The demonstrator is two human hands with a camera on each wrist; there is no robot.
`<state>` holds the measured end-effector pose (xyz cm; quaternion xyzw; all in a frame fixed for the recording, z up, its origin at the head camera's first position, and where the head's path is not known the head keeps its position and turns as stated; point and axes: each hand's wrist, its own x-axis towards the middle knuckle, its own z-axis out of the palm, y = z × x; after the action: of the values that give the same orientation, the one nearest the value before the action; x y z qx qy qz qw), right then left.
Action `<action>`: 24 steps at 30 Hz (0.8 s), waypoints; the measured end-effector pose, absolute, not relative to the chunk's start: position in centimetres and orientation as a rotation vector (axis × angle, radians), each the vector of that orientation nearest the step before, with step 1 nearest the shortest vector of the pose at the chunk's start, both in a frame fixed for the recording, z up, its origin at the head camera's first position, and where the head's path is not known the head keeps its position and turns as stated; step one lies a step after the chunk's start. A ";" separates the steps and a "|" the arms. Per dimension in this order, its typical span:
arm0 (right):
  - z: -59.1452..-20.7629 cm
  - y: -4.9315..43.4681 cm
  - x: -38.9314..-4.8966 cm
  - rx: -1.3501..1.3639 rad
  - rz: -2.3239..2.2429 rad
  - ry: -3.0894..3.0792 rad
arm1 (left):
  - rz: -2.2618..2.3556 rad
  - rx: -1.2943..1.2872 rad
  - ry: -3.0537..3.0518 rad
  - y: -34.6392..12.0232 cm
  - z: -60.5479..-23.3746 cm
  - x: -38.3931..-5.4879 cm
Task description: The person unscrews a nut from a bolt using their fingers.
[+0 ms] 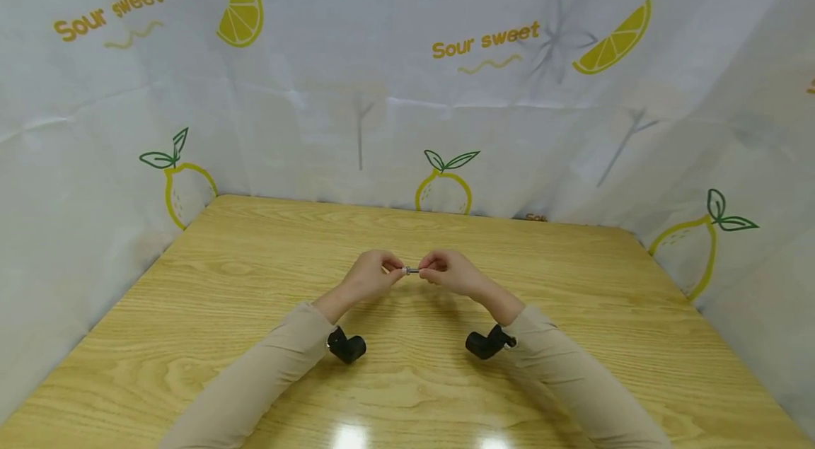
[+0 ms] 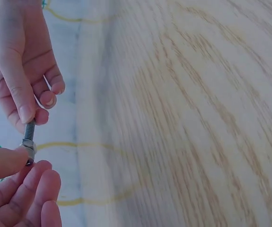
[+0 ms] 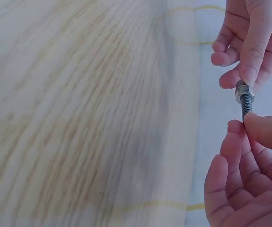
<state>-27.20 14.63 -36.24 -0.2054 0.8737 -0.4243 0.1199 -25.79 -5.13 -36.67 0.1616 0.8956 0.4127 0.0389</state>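
A small metal bolt (image 1: 414, 271) spans the gap between the two hands, above the table. A silver hex nut (image 3: 245, 96) sits around it near its left end. My left hand (image 1: 371, 274) pinches that end between thumb and fingertips, close beside the nut. From the other side, my right hand (image 1: 453, 273) pinches the threaded shank (image 3: 246, 109) between thumb and index finger. Both bolt ends are partly hidden by the fingertips. In the left wrist view the right hand's other fingers (image 2: 47, 98) are loosely bent away from the bolt.
The wood-grain table (image 1: 395, 392) lies under both arms. Black wrist-worn devices (image 1: 347, 346) stick out inward from the sleeves. A white curtain (image 1: 331, 131) printed with lemons stands behind the table and along its sides.
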 end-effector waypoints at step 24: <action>-33.9 15.6 -24.5 -0.686 -1.384 2.577 | 1.720 0.567 2.460 -6.1 -35.7 -24.6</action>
<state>-24.45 15.59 -33.90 -0.2277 0.8557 -0.4597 0.0685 -24.59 -6.06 -35.71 0.1855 0.8046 0.5625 0.0435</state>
